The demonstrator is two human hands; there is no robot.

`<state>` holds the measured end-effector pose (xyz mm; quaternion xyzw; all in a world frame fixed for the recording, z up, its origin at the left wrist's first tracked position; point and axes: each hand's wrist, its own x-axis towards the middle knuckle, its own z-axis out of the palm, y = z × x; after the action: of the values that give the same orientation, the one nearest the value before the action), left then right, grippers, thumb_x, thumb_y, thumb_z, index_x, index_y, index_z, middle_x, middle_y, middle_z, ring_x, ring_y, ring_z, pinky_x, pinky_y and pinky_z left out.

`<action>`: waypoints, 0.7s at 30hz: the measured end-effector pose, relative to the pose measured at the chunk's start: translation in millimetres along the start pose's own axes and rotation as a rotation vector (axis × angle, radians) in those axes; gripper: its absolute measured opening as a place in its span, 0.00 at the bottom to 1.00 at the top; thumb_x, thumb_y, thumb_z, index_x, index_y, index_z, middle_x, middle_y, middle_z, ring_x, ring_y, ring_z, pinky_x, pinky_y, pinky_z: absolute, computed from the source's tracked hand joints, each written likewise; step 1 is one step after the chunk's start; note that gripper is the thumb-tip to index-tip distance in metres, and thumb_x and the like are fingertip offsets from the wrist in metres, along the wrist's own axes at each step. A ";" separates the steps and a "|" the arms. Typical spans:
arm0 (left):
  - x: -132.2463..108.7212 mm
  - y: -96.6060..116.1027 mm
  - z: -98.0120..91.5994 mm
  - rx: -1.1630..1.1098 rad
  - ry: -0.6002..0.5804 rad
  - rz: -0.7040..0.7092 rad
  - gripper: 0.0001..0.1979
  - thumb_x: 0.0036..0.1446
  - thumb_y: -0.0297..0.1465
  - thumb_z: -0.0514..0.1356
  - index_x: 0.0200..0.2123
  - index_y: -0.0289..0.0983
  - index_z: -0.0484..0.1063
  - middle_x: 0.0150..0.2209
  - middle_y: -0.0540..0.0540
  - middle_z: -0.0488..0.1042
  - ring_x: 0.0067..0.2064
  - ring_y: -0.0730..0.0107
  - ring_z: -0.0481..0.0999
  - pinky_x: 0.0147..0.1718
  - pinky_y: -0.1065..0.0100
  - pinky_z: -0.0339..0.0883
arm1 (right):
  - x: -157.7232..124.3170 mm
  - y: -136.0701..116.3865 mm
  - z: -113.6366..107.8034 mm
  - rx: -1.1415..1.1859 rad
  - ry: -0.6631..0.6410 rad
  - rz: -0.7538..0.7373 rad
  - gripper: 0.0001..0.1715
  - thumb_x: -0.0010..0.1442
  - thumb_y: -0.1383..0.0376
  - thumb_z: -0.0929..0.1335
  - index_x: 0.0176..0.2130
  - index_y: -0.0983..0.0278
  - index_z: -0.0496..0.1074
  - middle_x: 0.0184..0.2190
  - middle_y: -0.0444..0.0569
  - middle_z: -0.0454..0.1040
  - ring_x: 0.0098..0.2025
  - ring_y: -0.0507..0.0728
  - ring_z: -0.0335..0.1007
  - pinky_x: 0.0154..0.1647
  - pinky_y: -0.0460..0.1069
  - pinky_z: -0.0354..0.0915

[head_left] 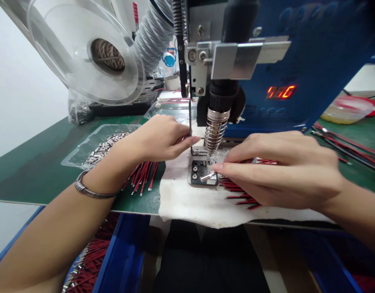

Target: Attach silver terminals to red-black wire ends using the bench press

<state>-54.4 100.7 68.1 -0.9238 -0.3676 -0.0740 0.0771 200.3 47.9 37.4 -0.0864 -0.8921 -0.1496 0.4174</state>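
My left hand (161, 136) is closed in a pinch, its fingertips at a thin metal rod (190, 118) just left of the soldering nozzle (216, 130). What it pinches is too small to name. My right hand (281, 169) lies over a bundle of red wires (239, 193), fingers pressed together, the tips at a small metal tube (207, 176) on the black fixture plate (196, 173). The fixture sits on a white cloth (187, 203) under the nozzle.
A clear plastic tray of small metal tubes (104, 148) and loose red wires (143, 175) lie on the green mat at left. A clear reel (86, 49) and grey hose stand behind. The blue machine (312, 61) shows a red display. A blue bin of wires (92, 256) sits below.
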 end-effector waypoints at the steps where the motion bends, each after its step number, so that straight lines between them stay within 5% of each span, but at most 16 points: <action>1: 0.0 0.1 -0.2 0.000 -0.001 0.000 0.21 0.65 0.43 0.46 0.23 0.39 0.56 0.19 0.52 0.53 0.21 0.73 0.51 0.27 0.62 0.42 | -0.2 0.0 0.0 0.001 -0.004 -0.003 0.11 0.60 0.78 0.73 0.41 0.65 0.79 0.34 0.46 0.79 0.34 0.51 0.77 0.33 0.47 0.73; 21: 0.1 -2.6 2.2 0.019 0.030 0.028 0.22 0.66 0.43 0.47 0.22 0.38 0.60 0.19 0.50 0.58 0.21 0.73 0.54 0.26 0.64 0.46 | 1.1 -1.3 0.6 -0.023 0.015 0.009 0.10 0.59 0.77 0.74 0.40 0.65 0.79 0.37 0.47 0.81 0.34 0.52 0.77 0.32 0.48 0.74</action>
<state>-55.9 103.0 66.2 -0.9270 -0.3540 -0.0830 0.0923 198.8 46.9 37.7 -0.0943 -0.8869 -0.1586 0.4236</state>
